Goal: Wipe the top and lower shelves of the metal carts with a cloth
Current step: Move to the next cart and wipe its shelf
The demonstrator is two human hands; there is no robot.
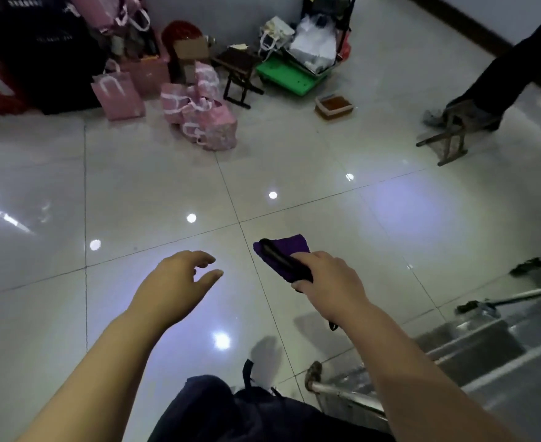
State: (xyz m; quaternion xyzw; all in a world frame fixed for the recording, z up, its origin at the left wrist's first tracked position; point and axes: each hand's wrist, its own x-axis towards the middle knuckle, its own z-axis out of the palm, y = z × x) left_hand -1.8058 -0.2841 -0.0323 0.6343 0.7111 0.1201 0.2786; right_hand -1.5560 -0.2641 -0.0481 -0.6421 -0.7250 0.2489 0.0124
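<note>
Gripping a folded purple cloth (291,245) together with a slim black object (283,261), the right hand (328,277) hangs over the glossy tiled floor (135,186), a little toward 5 o'clock from the middle of the view. Its fingers (304,256) are curled tight round both, and the cloth sticks out past the knuckles toward 11 o'clock. What the black object is, I cannot tell. The left hand (173,282) is near it, at about 7 o'clock from the centre, holding nothing and touching nothing. Its fingers (203,259) are loosely bent and slightly apart, and the thumb is held away from them. The metal cart (486,352) stands at 4 to 5 o'clock, apart from the cloth. Pink gift bags (199,119) stand at 11 o'clock, a green tray (286,76) at 12 o'clock, and another person's dark trouser leg (511,68) at 2 o'clock.
</note>
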